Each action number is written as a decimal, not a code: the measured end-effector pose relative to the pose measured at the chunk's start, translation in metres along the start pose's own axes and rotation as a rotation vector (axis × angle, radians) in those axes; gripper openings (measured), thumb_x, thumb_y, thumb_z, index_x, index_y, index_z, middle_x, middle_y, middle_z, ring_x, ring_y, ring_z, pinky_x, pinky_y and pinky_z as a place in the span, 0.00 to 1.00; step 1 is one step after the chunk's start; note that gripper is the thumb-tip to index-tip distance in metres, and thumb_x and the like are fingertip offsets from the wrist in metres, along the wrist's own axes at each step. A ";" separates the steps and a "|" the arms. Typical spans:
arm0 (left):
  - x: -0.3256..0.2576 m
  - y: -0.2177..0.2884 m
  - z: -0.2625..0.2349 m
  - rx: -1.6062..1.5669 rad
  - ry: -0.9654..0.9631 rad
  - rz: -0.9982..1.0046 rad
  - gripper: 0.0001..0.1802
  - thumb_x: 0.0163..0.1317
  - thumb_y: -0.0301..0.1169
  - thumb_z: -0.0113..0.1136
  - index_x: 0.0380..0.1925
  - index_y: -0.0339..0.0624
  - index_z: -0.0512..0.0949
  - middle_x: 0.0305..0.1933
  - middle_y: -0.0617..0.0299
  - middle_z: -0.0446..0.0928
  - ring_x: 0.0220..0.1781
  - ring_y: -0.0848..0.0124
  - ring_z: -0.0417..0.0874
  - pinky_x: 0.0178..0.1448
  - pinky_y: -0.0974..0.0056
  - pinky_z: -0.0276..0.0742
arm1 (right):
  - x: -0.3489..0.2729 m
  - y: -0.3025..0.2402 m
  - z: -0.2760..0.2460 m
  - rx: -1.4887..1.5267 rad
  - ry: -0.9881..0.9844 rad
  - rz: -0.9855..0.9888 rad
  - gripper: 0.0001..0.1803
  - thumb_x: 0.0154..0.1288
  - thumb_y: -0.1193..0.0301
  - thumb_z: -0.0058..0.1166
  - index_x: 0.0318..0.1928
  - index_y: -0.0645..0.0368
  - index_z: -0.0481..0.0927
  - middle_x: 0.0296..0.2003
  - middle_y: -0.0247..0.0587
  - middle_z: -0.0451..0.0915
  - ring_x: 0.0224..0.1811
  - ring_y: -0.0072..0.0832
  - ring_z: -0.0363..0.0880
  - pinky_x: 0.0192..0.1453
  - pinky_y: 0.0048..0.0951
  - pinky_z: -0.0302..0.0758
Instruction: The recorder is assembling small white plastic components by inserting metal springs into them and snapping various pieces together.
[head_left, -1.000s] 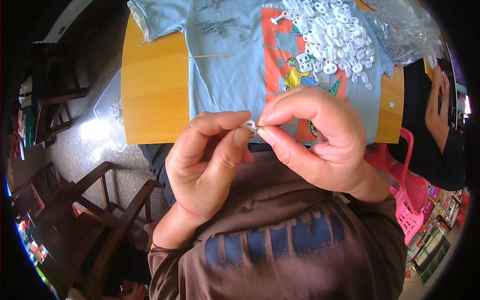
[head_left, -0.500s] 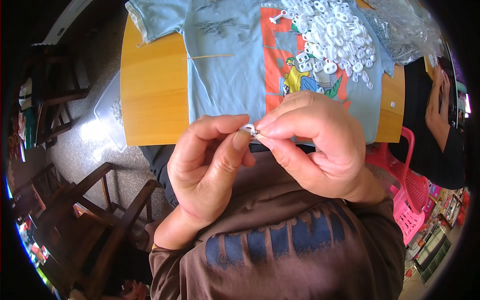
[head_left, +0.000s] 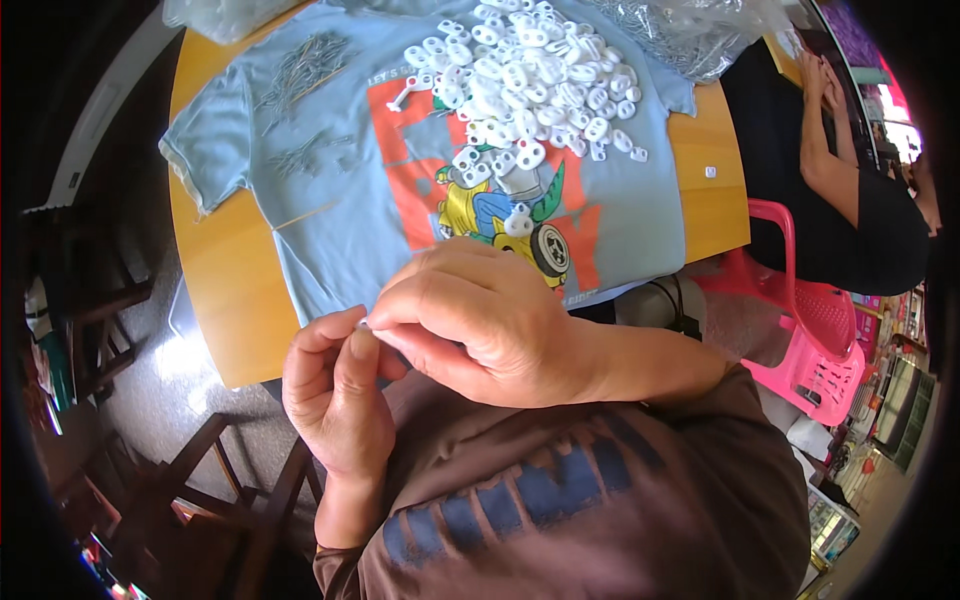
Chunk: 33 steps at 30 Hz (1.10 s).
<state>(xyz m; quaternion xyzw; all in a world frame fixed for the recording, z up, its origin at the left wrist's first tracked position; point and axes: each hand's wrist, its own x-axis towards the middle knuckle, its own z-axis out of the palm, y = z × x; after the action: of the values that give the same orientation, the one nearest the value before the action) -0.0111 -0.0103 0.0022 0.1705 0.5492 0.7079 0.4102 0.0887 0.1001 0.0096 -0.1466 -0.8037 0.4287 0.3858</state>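
**Hands meet over a tiny part at the near edge of the wooden table**

Left hand (head_left: 340, 400): fingers curled, thumb and forefinger pinched at the meeting point with the other hand. Right hand (head_left: 480, 320): knuckles up, fingertips pressed against the left thumb tip. Between them a small pale part (head_left: 364, 323) barely shows; both hands appear clenched on it, but its shape is too hidden to tell. The hands are held above the person's lap, just off the near edge of the table (head_left: 230, 290).

On the table: a light blue T-shirt (head_left: 340, 190) spread flat, covering most of the top, with an orange and yellow cartoon print at its middle. A heap of small white plastic pieces (head_left: 530, 75) lies on the shirt toward the far edge; one stray white piece (head_left: 517, 222) sits on the print, nearer the hands. Two loose scatters of thin metal pins (head_left: 305, 65) lie on the shirt's far left part. Clear crumpled plastic bags (head_left: 690, 35) rest at the far right corner.

Right of the table: a pink plastic chair (head_left: 810, 320), and another person (head_left: 860, 210) in dark clothing seated beyond it. Dark wooden chairs (head_left: 200, 480) stand on the floor at lower left.
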 end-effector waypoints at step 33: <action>0.003 0.016 0.010 -0.219 -0.078 -0.130 0.12 0.60 0.24 0.55 0.43 0.32 0.72 0.29 0.58 0.76 0.22 0.77 0.71 0.33 0.73 0.69 | 0.002 -0.018 -0.054 0.507 -0.036 0.658 0.11 0.66 0.70 0.46 0.46 0.64 0.72 0.33 0.34 0.75 0.33 0.15 0.71 0.37 0.16 0.70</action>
<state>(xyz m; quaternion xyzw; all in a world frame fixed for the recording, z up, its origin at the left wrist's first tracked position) -0.0126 -0.0023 0.0195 0.1159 0.4621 0.7284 0.4924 0.1295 0.1214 0.0433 -0.2885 -0.5897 0.7158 0.2380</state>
